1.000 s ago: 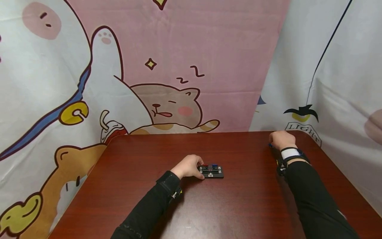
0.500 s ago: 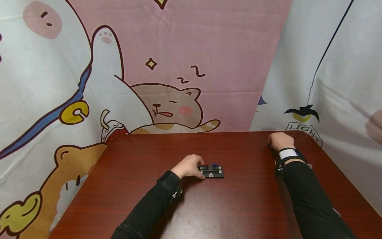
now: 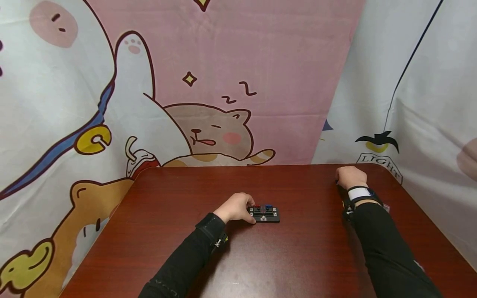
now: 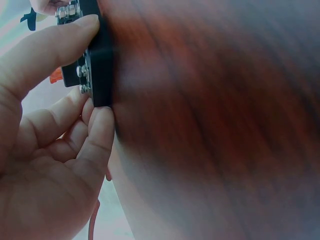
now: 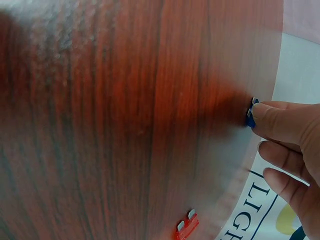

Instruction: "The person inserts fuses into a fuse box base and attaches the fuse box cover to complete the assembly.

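Observation:
My left hand (image 3: 235, 207) holds the left end of a black fuse block (image 3: 267, 216) on the table, thumb along the front and fingers behind. A red piece (image 3: 257, 206) and a blue piece (image 3: 268, 205) stand along the block's back side; the left wrist view shows metal screws (image 4: 81, 71) on it. Far right, near the table's back edge, my right hand (image 3: 351, 177) pinches a blue blade fuse (image 5: 251, 116) between thumb and fingers, its metal prongs showing. A red blade fuse (image 5: 187, 227) lies on the table nearby, prongs visible.
The brown wooden table (image 3: 305, 248) carries all of this. Behind it hangs a pink and white cartoon cloth (image 3: 287, 82), and a white cloth (image 3: 428, 124) runs along the right side.
My right hand has shifted slightly left and down, and its forearm has swung a little left. A reddish bit now shows beside that wrist. The left hand and fuse block stay put.

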Motion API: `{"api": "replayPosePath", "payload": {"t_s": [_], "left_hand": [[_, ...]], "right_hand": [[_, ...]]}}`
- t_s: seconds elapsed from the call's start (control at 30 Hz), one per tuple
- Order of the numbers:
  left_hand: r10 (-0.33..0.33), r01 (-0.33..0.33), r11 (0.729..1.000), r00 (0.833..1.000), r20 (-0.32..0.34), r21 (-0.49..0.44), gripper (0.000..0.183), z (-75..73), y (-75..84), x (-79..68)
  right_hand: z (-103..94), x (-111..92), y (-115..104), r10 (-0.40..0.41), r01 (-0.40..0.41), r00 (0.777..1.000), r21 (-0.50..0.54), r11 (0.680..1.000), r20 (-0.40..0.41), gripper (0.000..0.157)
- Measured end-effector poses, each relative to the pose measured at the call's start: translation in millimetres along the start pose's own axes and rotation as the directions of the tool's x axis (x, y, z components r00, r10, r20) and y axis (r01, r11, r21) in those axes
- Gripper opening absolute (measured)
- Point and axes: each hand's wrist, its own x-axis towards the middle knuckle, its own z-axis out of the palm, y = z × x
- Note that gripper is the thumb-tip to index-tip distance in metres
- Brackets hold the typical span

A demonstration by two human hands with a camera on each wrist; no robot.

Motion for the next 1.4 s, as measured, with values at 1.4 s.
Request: {"api": "replayPosePath", "payload": {"t_s": [1.4], "left_hand": [[0.002, -0.002, 1.000, 1.000, -0.003, 0.007, 0.042, 1.4, -0.9, -1.0]], "right_hand": [[-10.1, -3.7, -2.2, -0.012, 0.008, 0.999, 0.094, 0.996, 0.037, 0.005]]}}
